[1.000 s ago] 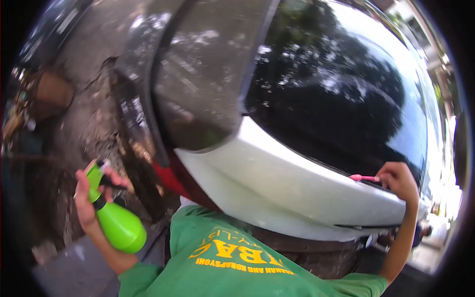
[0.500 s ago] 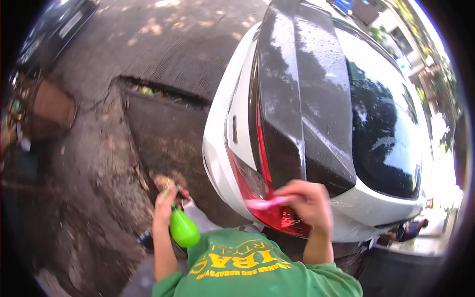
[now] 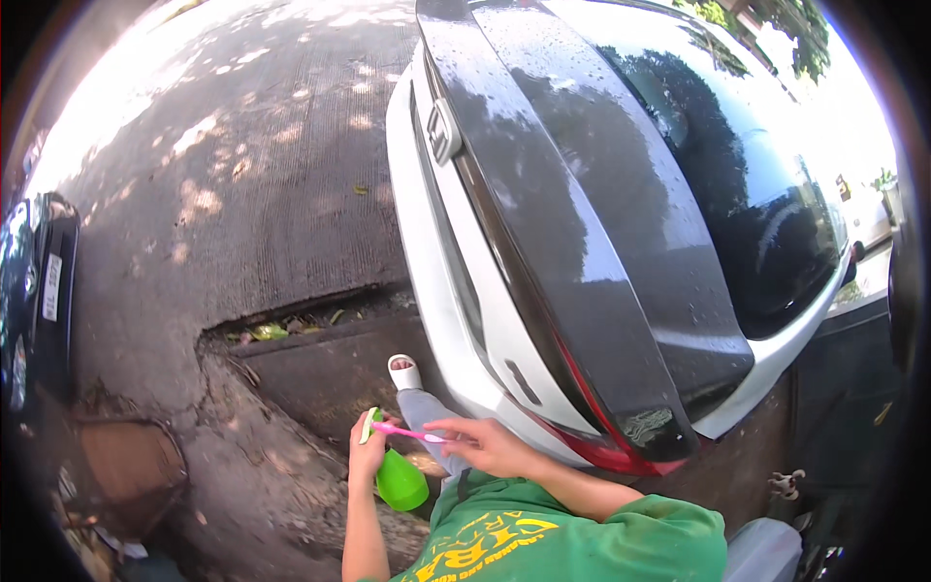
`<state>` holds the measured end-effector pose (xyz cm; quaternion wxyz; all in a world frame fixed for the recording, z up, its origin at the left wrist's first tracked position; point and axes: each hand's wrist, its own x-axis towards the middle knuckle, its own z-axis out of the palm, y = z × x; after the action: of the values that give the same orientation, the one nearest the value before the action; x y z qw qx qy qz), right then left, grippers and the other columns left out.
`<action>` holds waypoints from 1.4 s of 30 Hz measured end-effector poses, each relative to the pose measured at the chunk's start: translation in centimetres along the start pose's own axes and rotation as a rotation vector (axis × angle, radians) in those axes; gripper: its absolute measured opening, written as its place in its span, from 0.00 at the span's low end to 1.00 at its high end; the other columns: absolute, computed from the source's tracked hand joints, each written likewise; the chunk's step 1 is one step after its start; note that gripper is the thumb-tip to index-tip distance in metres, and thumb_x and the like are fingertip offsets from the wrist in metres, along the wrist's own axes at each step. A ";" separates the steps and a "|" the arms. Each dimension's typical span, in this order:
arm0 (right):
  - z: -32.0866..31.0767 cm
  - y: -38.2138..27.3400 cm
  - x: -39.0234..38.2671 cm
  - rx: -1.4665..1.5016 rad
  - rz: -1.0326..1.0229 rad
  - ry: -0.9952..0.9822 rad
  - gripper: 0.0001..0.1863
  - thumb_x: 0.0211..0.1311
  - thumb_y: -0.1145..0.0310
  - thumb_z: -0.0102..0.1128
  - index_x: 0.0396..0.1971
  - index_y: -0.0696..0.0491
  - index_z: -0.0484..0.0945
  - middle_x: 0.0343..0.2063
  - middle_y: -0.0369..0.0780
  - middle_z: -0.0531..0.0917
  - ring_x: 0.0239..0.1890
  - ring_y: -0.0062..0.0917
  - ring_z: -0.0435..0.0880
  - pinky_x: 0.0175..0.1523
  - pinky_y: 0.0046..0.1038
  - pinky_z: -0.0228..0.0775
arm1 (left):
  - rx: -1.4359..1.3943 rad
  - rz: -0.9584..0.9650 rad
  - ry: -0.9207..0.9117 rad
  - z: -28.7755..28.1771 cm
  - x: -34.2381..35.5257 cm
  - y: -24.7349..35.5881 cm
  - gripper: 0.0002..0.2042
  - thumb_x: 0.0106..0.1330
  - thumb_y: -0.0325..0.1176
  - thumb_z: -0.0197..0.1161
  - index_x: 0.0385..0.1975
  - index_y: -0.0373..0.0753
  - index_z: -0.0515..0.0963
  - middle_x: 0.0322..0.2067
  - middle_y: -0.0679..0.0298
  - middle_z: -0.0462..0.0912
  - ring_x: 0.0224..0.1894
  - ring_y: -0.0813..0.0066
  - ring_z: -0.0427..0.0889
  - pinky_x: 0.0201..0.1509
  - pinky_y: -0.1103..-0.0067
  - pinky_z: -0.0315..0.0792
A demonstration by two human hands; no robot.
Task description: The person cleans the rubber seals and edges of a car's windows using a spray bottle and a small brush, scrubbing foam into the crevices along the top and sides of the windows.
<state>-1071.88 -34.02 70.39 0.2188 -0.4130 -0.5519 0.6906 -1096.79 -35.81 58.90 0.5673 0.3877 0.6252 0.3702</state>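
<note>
My left hand (image 3: pixel 364 454) is closed round the neck of a bright green spray bottle (image 3: pixel 401 482), low in front of my green shirt. Between the fingers of my right hand (image 3: pixel 493 448) is a pink toothbrush (image 3: pixel 405 433) with a white part near my fingertips. Its far end meets or nearly meets the top of the spray bottle; I cannot tell if they touch. Just beyond my right hand stands the rear of a white car (image 3: pixel 465 330), with a wet dark boot lid (image 3: pixel 582 213) and a red tail light (image 3: pixel 630 461).
A sunken slab beside a gutter opening (image 3: pixel 291 325) with leaves in it lies left of the car. My foot in a white slipper (image 3: pixel 403 372) rests near the bumper. A brown box-like container (image 3: pixel 131 461) and a dark car (image 3: pixel 44 301) are at the left.
My right hand has moved left, off the tail light, bringing the toothbrush to the spray bottle's top. My view has shifted along the car's rear, and the emblem now shows.
</note>
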 end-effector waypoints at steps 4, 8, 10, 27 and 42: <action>0.1 -3.1 11.1 0.200 0.092 0.046 0.21 0.65 0.76 0.53 0.58 0.52 0.73 0.34 0.35 0.83 0.37 0.14 0.79 0.45 0.19 0.70 | 0.223 0.030 0.213 -9.9 5.5 3.8 0.05 0.56 0.25 0.60 0.33 0.36 0.75 0.30 0.63 0.82 0.32 0.76 0.79 0.39 0.79 0.72; -2.2 -11.7 18.7 0.360 0.083 0.122 0.16 0.65 0.73 0.56 0.53 0.54 0.76 0.33 0.33 0.83 0.37 0.13 0.78 0.44 0.20 0.70 | 0.353 -0.172 0.420 -19.7 7.9 5.7 0.08 0.52 0.23 0.63 0.31 0.37 0.75 0.25 0.66 0.79 0.28 0.78 0.77 0.35 0.80 0.71; -4.4 -14.3 21.6 0.360 0.080 0.207 0.15 0.66 0.72 0.56 0.52 0.55 0.77 0.33 0.33 0.83 0.37 0.13 0.78 0.44 0.20 0.70 | 0.272 -0.266 0.470 -23.9 8.6 3.4 0.08 0.51 0.24 0.63 0.30 0.37 0.74 0.23 0.65 0.78 0.26 0.76 0.77 0.32 0.79 0.72; -18.0 -39.5 56.6 0.092 -0.269 0.597 0.19 0.64 0.76 0.54 0.55 0.51 0.73 0.33 0.40 0.83 0.38 0.24 0.82 0.45 0.26 0.73 | 0.403 -0.461 0.388 -39.2 45.9 16.0 0.10 0.52 0.28 0.55 0.32 0.31 0.75 0.18 0.58 0.78 0.21 0.67 0.77 0.26 0.71 0.71; -41.4 -45.4 71.8 -0.156 -0.002 1.305 0.22 0.63 0.77 0.47 0.58 0.51 0.72 0.29 0.41 0.83 0.32 0.35 0.82 0.41 0.34 0.72 | 0.426 0.126 -0.072 -25.8 106.9 54.3 0.09 0.56 0.22 0.56 0.36 0.40 0.72 0.24 0.64 0.78 0.19 0.75 0.75 0.20 0.78 0.70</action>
<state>-1085.67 57.85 87.49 0.4785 -0.7613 -0.3548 0.2562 -1124.93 83.38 64.94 0.4702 0.5498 0.6432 0.2507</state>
